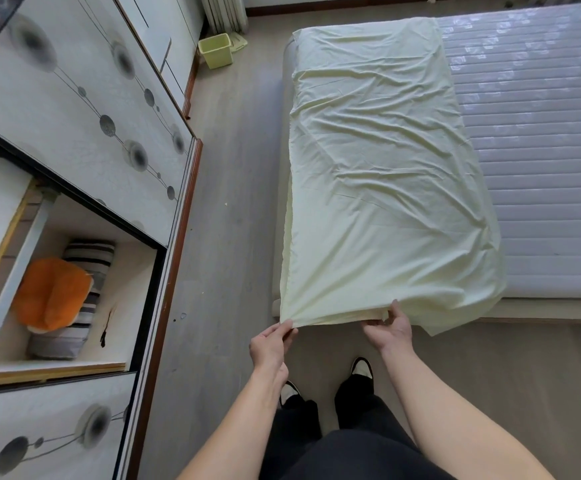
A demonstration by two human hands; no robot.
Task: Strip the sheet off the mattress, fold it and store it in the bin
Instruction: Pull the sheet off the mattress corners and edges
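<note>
A pale yellow sheet (pixel 379 174), folded into a long wrinkled strip, lies along the left side of the bare quilted mattress (pixel 531 140). Its near end hangs over the foot of the bed. My left hand (pixel 271 344) pinches the near left corner of the sheet. My right hand (pixel 391 329) grips the near edge further right, fingers curled under the layered hem. A loose corner of the sheet droops past my right hand. A yellow-green plastic bin (pixel 215 50) stands on the floor far back, near the wall.
A wardrobe with patterned sliding doors (pixel 84 109) fills the left side; its open section holds an orange cushion (pixel 51 292) and a striped pillow (pixel 88 254). A grey floor aisle (pixel 226 202) runs between wardrobe and bed. My feet stand at the bed's foot.
</note>
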